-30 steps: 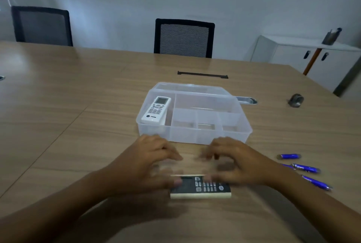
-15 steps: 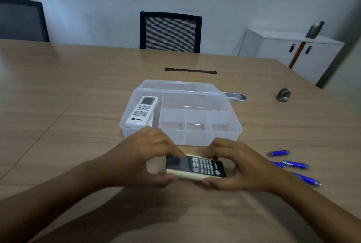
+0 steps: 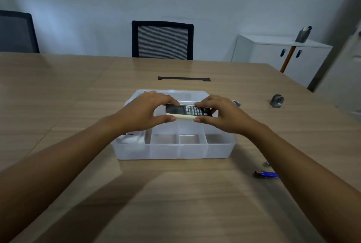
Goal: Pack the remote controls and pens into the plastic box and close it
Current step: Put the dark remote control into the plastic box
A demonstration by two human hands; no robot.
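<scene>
A clear plastic box (image 3: 172, 152) with divided compartments stands open on the wooden table. I hold a black-faced, cream-sided remote (image 3: 188, 111) level above the box's wide rear compartment. My left hand (image 3: 145, 111) grips its left end and my right hand (image 3: 219, 113) grips its right end. A white remote (image 3: 130, 138) lies in the box's left compartment, mostly hidden under my left forearm. Blue pens (image 3: 266, 174) lie on the table to the right of the box, partly covered by my right forearm.
A small grey metal object (image 3: 276, 101) sits on the table at the right. A black cable slot (image 3: 184, 78) lies beyond the box. Two chairs (image 3: 162, 40) stand behind the table, and a white cabinet (image 3: 277, 55) stands at the far right.
Both hands took the black remote off the table in front of the box, lifted it and carried it forward over the box.
</scene>
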